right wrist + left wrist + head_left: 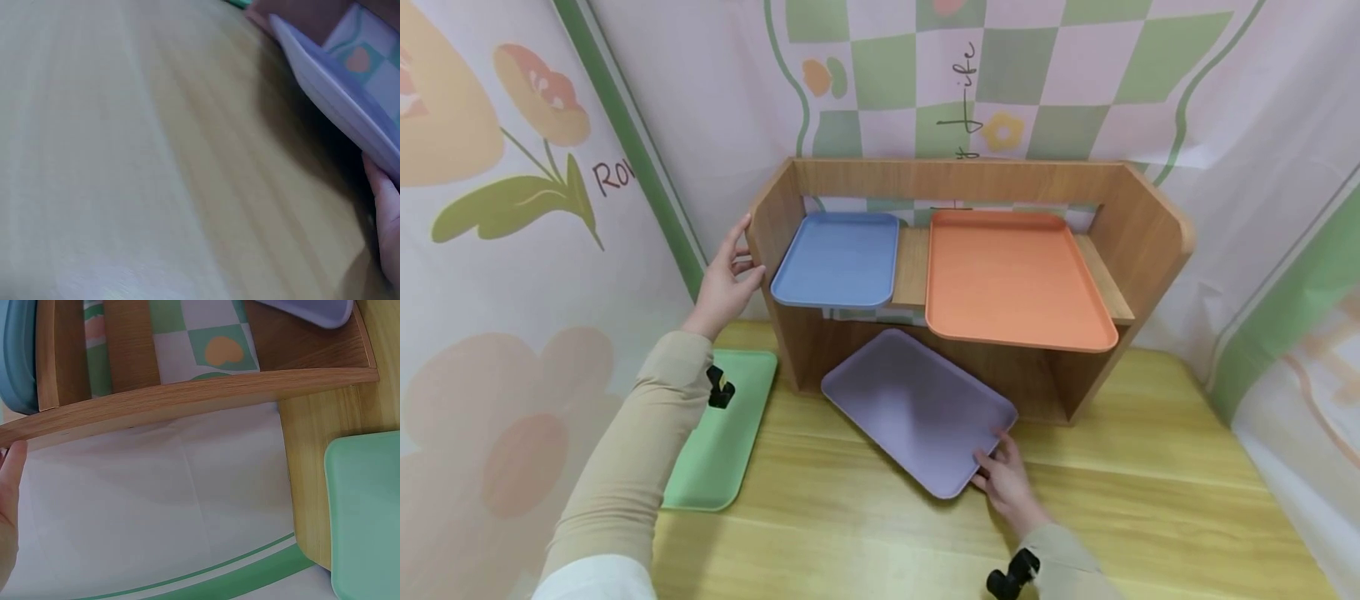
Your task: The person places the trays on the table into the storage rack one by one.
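Left hand fingers [11,481] touch wooden shelf [187,397] beside green tray [365,512].

A light yellow wooden worktop [1150,500] with a fine straight grain fills the lower part of the head view. Around it, on three sides, hang printed fabric walls. The left wall [490,250] is pale pink and shows large orange flowers with green leaves and some dark letters. The back wall [1037,75] has a pattern of green and pink squares, a small yellow flower and handwritten dark letters, framed by a curved green line. The right wall [1285,275] is pale with broad green bands. A green stripe [625,142] runs down the corner between the left and back walls. The light is soft and even, and the shadows on the worktop are weak.
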`<state>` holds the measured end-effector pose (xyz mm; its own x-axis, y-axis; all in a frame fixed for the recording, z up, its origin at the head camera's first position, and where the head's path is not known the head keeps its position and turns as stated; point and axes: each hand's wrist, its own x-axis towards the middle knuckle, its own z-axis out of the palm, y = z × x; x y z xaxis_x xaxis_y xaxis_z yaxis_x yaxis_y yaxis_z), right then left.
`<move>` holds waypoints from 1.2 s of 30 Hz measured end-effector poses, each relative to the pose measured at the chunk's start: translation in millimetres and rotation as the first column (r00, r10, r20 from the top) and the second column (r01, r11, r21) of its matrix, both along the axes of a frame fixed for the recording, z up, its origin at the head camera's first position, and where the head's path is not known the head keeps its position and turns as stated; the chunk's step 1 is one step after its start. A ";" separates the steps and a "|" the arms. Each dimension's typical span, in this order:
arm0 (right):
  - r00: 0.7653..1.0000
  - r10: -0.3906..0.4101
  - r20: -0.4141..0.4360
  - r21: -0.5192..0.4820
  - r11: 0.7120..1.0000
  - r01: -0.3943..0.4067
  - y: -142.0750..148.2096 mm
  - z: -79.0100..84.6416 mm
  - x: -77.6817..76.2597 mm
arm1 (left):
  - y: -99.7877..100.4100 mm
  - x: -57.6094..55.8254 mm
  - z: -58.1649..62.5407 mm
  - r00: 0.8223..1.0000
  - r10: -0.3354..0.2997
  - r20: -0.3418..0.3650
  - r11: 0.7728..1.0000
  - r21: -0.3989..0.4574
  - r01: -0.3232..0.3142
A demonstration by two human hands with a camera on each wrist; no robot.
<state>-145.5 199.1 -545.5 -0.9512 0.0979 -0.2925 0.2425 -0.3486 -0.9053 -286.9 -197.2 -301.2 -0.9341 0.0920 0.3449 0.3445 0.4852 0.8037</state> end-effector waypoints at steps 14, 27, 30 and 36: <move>0.993 0.114 0.007 0.046 0.992 -0.114 -15.7 3.7 -1.5 | 1.0 -0.3 2.2 1.000 -0.010 -0.006 1.000 0.016 0.010; 0.999 0.036 0.005 -0.028 0.999 -0.036 -61.9 10.7 -8.6 | 2.0 -0.1 0.3 1.000 0.005 0.015 1.000 0.025 -0.005; 1.000 0.016 0.008 -0.040 0.999 -0.016 -70.6 11.2 -10.5 | 1.5 -0.8 -0.1 1.000 0.007 0.015 1.000 0.024 -0.007; 0.999 -0.040 0.008 -0.052 0.998 0.041 -89.1 8.6 -11.9 | 0.0 -1.8 -1.0 1.000 0.008 0.006 1.000 0.021 -0.008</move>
